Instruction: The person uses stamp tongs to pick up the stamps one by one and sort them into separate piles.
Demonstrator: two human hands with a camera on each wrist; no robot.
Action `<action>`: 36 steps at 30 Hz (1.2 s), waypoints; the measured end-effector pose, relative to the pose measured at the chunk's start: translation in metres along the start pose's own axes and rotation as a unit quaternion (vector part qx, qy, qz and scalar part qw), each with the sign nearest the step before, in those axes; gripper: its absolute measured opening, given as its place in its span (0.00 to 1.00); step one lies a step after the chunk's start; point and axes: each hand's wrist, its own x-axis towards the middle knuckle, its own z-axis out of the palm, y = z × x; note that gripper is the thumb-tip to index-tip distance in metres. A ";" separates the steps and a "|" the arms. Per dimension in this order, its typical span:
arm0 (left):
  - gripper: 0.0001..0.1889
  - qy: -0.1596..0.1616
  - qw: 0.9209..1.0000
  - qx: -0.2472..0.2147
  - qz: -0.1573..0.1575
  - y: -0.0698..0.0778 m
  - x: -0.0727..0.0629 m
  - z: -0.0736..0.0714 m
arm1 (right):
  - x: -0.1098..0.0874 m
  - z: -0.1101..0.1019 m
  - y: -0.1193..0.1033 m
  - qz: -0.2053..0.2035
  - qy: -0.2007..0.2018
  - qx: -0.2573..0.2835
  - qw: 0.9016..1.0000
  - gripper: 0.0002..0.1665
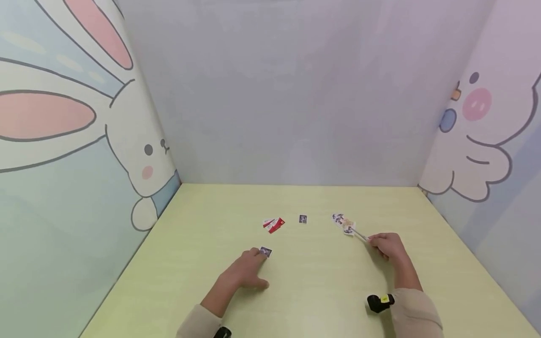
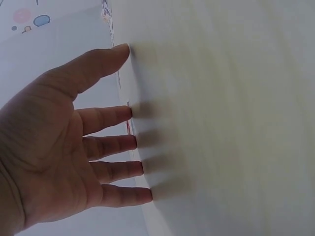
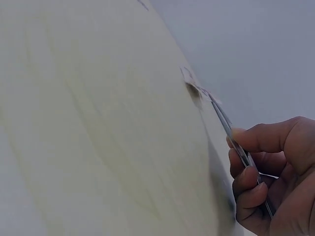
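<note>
My right hand (image 1: 386, 245) grips a pair of metal tweezers (image 3: 231, 130) between thumb and fingers. The tweezer tips meet the near end of a row of overlapping small printed pieces (image 1: 339, 218) on the right of the table. In the right wrist view, a pale printed piece (image 3: 193, 84) at the tips stands partly raised, with a shadow below. My left hand (image 1: 247, 271) has its fingers spread and fingertips down at the tabletop. Its fingertips are right by a small dark picture card (image 1: 266, 252) and partly overlap it in the head view.
Several red-and-white slips (image 1: 276, 225) lie fanned at the table's middle. Another small dark card (image 1: 303, 219) lies between them and the printed row. The pale yellow table (image 1: 313, 291) meets a grey back wall (image 1: 296, 103) and side walls with cartoon animals.
</note>
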 end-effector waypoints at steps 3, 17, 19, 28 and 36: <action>0.36 -0.003 1.000 0.001 -0.007 0.000 0.001 -0.003 | 0.006 0.002 -0.002 -0.001 0.010 0.001 1.000 0.16; 0.36 -0.008 1.000 -0.002 -0.008 0.001 0.002 -0.001 | 0.019 0.006 -0.004 0.032 0.018 0.002 0.999 0.16; 0.36 -0.009 1.000 -0.002 -0.009 0.002 0.002 -0.001 | 0.019 0.006 -0.004 0.035 0.017 -0.001 0.999 0.16; 0.36 -0.002 1.000 -0.003 -0.011 0.002 0.002 0.001 | 0.022 0.005 -0.003 0.040 0.012 -0.013 0.999 0.15; 0.36 0.006 1.000 0.009 0.001 0.003 0.001 0.000 | 0.005 0.002 -0.003 0.043 0.042 0.009 0.998 0.21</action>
